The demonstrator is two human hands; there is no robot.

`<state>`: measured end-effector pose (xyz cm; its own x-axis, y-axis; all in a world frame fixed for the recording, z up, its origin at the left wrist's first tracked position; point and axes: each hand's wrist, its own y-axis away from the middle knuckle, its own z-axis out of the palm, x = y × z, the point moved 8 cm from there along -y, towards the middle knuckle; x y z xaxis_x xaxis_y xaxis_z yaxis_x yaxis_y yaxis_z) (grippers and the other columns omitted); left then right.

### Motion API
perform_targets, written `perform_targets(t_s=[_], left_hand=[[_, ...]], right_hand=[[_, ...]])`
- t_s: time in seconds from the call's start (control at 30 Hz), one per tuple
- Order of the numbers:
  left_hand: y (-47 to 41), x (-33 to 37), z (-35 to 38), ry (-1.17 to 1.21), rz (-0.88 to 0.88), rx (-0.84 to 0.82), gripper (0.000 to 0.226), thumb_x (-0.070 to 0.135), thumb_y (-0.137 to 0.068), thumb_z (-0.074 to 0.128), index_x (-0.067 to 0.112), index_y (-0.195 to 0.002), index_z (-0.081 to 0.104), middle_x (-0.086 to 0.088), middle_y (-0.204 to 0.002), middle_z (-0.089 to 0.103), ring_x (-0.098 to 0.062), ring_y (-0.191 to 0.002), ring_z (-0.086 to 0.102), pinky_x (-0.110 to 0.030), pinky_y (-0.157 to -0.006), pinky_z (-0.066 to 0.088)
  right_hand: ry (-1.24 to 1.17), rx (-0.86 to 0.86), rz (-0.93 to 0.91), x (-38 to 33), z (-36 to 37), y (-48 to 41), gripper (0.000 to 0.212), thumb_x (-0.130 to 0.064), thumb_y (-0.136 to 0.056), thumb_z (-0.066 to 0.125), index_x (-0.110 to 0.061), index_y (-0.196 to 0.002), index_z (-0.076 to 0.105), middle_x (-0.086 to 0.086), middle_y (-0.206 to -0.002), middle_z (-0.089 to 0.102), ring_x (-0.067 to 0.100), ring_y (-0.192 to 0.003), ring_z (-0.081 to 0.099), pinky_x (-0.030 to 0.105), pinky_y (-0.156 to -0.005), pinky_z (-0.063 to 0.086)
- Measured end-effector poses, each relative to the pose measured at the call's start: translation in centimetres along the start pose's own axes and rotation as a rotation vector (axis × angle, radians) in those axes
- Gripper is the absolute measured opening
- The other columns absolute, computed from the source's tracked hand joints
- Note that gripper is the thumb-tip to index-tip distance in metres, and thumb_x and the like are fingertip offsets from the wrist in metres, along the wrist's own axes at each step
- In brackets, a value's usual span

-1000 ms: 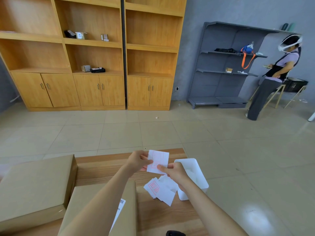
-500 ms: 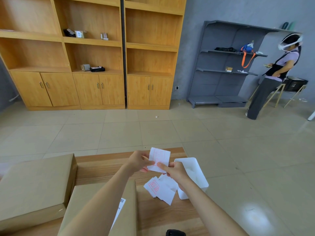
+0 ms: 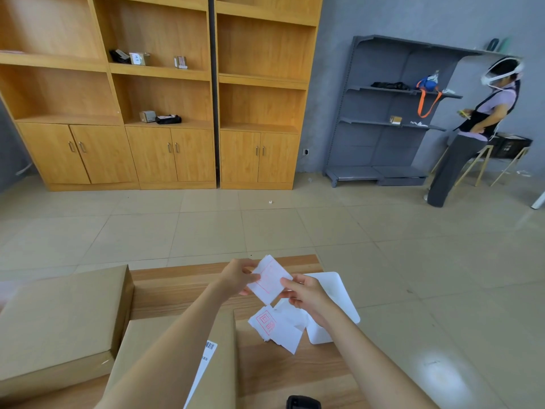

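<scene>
pinching a white slip (image 3: 269, 279) printed in red between left hand (image 3: 238, 276) and right hand (image 3: 306, 293), fingers curled on its edges, raised above the loose paper pile (image 3: 280, 327) on the wooden table (image 3: 182, 293), white bin (image 3: 339, 293) just beside

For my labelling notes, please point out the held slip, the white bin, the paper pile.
held slip (image 3: 269, 280), head view, printed middle.
white bin (image 3: 320, 335), head view, near wall.
paper pile (image 3: 268, 321), head view, stamped sheet.
</scene>
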<state>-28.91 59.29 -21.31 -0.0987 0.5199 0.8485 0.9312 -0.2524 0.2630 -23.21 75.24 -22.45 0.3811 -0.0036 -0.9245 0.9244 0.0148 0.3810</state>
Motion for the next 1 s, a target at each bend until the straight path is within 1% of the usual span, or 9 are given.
perform_targets(t_s=[0.17,0.27,0.43,0.5,0.6,0.67,0.77,0.9,1.0], left_hand=[[0.0,0.3,-0.5,0.043,0.005,0.122,0.025,0.005,-0.090,0.059,0.003,-0.115,0.063,-0.011,-0.094,0.061,-0.021,-0.081,0.058,-0.013,-0.048,0.049],[0.0,0.3,-0.8,0.050,-0.001,0.146,0.022,0.005,-0.090,0.060,0.001,-0.110,0.064,-0.012,-0.090,0.061,-0.020,-0.074,0.059,-0.013,-0.047,0.049],[0.1,-0.5,-1.2,0.069,-0.056,0.172,0.019,0.005,-0.088,0.060,0.005,-0.106,0.066,-0.003,-0.074,0.060,-0.015,-0.062,0.058,-0.025,-0.061,0.054],[0.2,-0.6,-1.1,0.065,-0.069,0.172,0.022,0.006,-0.088,0.062,0.004,-0.109,0.063,-0.002,-0.072,0.059,-0.015,-0.060,0.058,-0.026,-0.061,0.053],[0.3,-0.6,-1.2,0.026,-0.078,0.206,0.033,0.011,-0.083,0.069,0.009,-0.113,0.055,0.000,-0.077,0.055,-0.019,-0.067,0.055,-0.031,-0.067,0.052],[0.3,-0.7,-1.3,0.019,-0.079,0.231,0.044,0.016,-0.079,0.075,0.009,-0.113,0.049,0.001,-0.084,0.051,-0.021,-0.076,0.052,-0.034,-0.072,0.050],[0.5,-0.3,-1.1,0.035,-0.064,0.234,0.054,0.021,-0.075,0.079,0.010,-0.114,0.043,-0.002,-0.092,0.050,-0.021,-0.080,0.050,-0.031,-0.071,0.044],[0.7,0.5,-1.5,0.072,-0.027,0.263,0.065,0.020,-0.075,0.079,0.016,-0.126,0.039,-0.008,-0.108,0.048,-0.027,-0.091,0.054,-0.032,-0.077,0.046],[0.7,1.2,-1.0,0.060,0.039,0.161,0.055,0.017,-0.071,0.083,0.028,-0.116,0.052,-0.005,-0.108,0.049,-0.021,-0.089,0.053,-0.033,-0.082,0.049]], right_hand=[[0.039,-0.138,0.057,0.9,1.9,0.7,0.010,-0.021,-0.090,0.066,-0.015,-0.097,0.068,-0.002,-0.086,0.071,0.009,-0.080,0.066,0.017,-0.070,0.046],[0.045,-0.141,0.052,1.1,2.3,0.8,0.010,-0.020,-0.094,0.061,-0.015,-0.100,0.066,-0.001,-0.093,0.071,0.009,-0.080,0.065,0.016,-0.068,0.046],[0.065,-0.104,0.026,0.6,1.9,0.6,0.009,-0.018,-0.098,0.054,-0.017,-0.102,0.062,0.001,-0.091,0.073,0.011,-0.080,0.068,0.017,-0.067,0.046],[0.106,-0.083,0.013,0.5,1.7,0.4,0.010,-0.015,-0.096,0.055,-0.015,-0.102,0.063,0.000,-0.088,0.073,0.010,-0.076,0.068,0.016,-0.064,0.045],[0.241,0.015,-0.063,0.1,1.1,0.2,0.008,-0.011,-0.090,0.059,-0.011,-0.095,0.065,-0.002,-0.079,0.071,0.008,-0.069,0.065,0.014,-0.058,0.043],[0.374,0.121,-0.170,-0.6,0.7,0.3,0.006,-0.012,-0.087,0.060,-0.011,-0.083,0.065,-0.002,-0.070,0.066,0.010,-0.064,0.060,0.012,-0.053,0.041],[0.579,0.324,-0.337,-2.1,0.3,0.8,0.026,-0.013,-0.084,0.060,-0.023,-0.062,0.051,-0.010,-0.058,0.053,0.007,-0.056,0.048,0.018,-0.050,0.033],[0.695,0.453,-0.409,-3.1,0.1,1.1,0.010,-0.015,-0.086,0.058,-0.022,-0.078,0.059,-0.012,-0.063,0.053,0.009,-0.064,0.052,0.024,-0.056,0.038],[0.705,0.474,-0.447,-3.4,-0.1,1.0,0.008,-0.016,-0.089,0.055,-0.019,-0.088,0.063,-0.011,-0.063,0.053,0.013,-0.064,0.053,0.031,-0.059,0.042]])
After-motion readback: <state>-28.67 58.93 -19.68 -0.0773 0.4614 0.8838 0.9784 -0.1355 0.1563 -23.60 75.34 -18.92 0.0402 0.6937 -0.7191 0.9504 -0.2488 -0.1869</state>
